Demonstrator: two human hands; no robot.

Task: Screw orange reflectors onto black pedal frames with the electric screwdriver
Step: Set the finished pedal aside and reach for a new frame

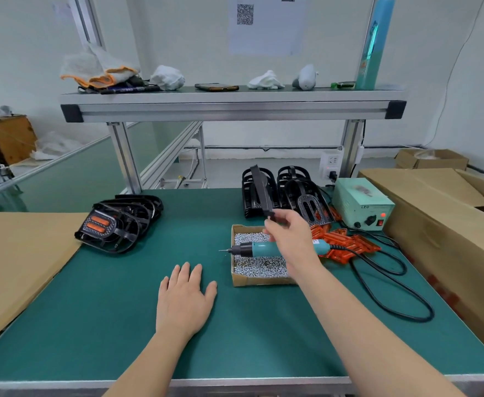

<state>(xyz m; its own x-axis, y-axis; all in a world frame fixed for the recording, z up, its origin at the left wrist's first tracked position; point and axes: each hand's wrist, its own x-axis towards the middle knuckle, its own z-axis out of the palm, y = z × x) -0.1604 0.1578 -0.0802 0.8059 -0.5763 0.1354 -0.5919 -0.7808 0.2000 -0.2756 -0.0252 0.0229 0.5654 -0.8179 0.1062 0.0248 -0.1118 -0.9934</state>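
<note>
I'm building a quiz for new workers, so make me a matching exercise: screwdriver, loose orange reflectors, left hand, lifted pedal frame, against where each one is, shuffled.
Things: 1 screwdriver; 2 loose reflectors; 3 left hand; 4 lifted pedal frame.
Places: A flat on the green mat; B held by the right hand; C across the box of screws; D piled right of that box.
Pairs: 1-C, 2-D, 3-A, 4-B.

Left of the screw box (260, 280), the green mat (106, 310) is bare, but the left hand (185, 302) lies flat there. Far left, finished pedals (117, 224) block the way. Behind the box stand black pedal frames (289, 190). Right of the box lie orange reflectors (346, 247) and a loopy black cord (392, 296). The screwdriver (263, 249) lies across the box.
</note>
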